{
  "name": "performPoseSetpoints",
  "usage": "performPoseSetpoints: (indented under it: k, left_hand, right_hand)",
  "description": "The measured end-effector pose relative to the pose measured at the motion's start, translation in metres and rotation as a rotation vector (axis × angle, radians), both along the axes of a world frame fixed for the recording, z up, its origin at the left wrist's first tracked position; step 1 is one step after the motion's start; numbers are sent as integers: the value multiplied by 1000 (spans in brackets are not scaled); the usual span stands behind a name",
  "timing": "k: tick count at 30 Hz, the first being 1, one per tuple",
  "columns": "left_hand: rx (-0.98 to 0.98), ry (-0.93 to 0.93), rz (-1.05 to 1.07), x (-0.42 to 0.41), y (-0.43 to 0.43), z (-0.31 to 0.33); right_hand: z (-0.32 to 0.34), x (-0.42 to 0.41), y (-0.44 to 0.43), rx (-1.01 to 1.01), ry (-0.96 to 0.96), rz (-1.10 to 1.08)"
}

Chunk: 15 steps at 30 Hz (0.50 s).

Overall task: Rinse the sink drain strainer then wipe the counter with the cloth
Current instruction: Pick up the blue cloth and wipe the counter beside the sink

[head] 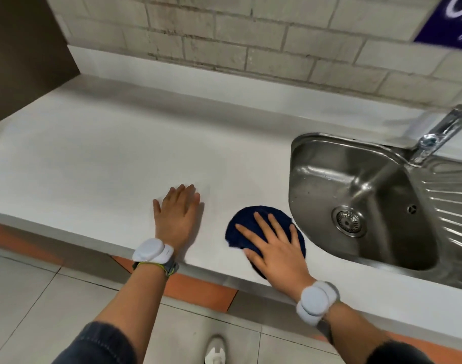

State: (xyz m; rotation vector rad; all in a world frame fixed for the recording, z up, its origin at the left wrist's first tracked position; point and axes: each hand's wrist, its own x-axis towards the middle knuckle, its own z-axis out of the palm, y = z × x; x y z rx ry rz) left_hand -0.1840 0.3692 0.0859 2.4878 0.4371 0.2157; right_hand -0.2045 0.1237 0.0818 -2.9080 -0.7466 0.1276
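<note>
A dark blue cloth (253, 219) lies bunched on the white counter (106, 166) near its front edge, just left of the steel sink (316, 179). My right hand (274, 248) presses flat on the cloth with fingers spread. My left hand (178, 214) rests flat on the bare counter to the left of the cloth, holding nothing. The round metal drain strainer (348, 221) sits in the drain at the bottom of the sink basin.
A chrome tap (437, 135) reaches over the sink from the back right, and a ribbed draining board (450, 206) lies right of the basin. A brick wall runs behind the counter. A brown panel (27, 48) stands at the far left. Tiled floor lies below.
</note>
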Motion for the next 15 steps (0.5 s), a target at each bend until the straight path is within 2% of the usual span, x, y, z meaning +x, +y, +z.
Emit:
performPoseSetpoints:
  k: [3,6,7,10,12,15]
  left_hand:
    - [13,6,24,-1,-3,0]
    - [183,0,-36,-4,-5,-3]
    - [144,-6,-52,-6,-5,-2]
    - [-131,-10,-55,-12,-1,4]
    - [-218,-31,-33,-20,-1,9]
    - [-394,-92,50,-30,-2,19]
  right_hand:
    - [1,-10,-49,-26,-7,-137]
    - [6,-12,-101,-45,-3,-270]
    - [10,-9,-117,-54,8,-330]
    - [25,5,-148,-20,-43,-510]
    - [33,6,-141,98,-147,-464]
    - [37,-15,-93,147,-141,-144]
